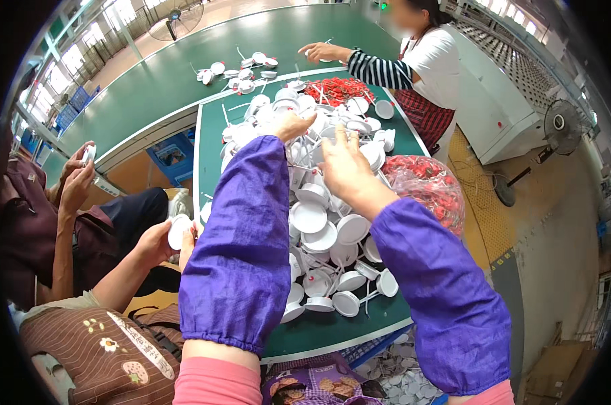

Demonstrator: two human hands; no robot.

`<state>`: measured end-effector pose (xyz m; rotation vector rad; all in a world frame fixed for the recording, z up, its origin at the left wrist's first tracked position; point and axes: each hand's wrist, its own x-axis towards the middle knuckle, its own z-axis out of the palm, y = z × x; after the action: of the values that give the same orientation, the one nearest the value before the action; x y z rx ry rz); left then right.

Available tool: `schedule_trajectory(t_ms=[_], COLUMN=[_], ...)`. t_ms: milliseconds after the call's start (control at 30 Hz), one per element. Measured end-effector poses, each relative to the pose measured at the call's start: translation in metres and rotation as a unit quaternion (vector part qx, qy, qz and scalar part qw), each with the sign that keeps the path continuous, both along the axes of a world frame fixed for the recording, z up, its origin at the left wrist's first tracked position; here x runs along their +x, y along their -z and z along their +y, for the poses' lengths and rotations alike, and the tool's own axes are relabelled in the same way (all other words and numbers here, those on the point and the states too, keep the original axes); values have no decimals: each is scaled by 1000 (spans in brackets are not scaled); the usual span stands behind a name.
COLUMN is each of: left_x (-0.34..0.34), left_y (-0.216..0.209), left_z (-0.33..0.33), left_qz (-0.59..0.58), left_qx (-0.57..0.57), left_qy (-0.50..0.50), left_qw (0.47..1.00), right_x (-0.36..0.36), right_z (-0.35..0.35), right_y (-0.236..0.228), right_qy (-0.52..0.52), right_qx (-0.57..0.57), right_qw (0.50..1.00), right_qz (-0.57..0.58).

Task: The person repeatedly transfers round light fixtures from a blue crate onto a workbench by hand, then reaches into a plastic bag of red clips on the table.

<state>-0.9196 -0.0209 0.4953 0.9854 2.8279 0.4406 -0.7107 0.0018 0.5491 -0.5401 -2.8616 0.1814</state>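
Note:
A big heap of round white plastic discs point(317, 236), several with short white wires, covers the middle of the green table point(379, 322). Over the far part of the heap reaches my left hand point(292, 127), its visible fingers stretched to the right and nothing seen in them; the sleeve hides part of it. My right hand point(349, 169) lies on the heap just right of it, fingers extended and apart, touching discs. Both forearms wear purple sleeve covers. Small red parts point(339, 90) form a pile behind my hands.
A clear plastic bag of red parts point(427, 192) sits at the table's right edge. More discs point(246, 73) lie on the green conveyor point(143, 88) beyond. Two co-workers on my left hold discs; another person point(434, 61) reaches in from the far right. A floor fan point(561, 125) stands right.

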Motion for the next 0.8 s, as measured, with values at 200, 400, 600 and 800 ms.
schedule_trajectory(t_ms=[200,400,600,800], left_x=[55,112,279,443], left_y=[-63,-74,-108,-181], left_z=[-24,-24,-30,-113], left_qz=[34,236,-131,-276], left_qx=[105,314,612,712], left_qy=[-17,26,61,249], left_qw=[994,919,777,596], right_x=[100,263,481,638], right_z=[-21,-49,-127,-217], right_y=[-48,-28,100,110], right_qy=[-163,-74,324,394], right_qx=[-193,-381,-629,-628], right_qw=[964,920,692,627], right_qz=[80,49,146,238])
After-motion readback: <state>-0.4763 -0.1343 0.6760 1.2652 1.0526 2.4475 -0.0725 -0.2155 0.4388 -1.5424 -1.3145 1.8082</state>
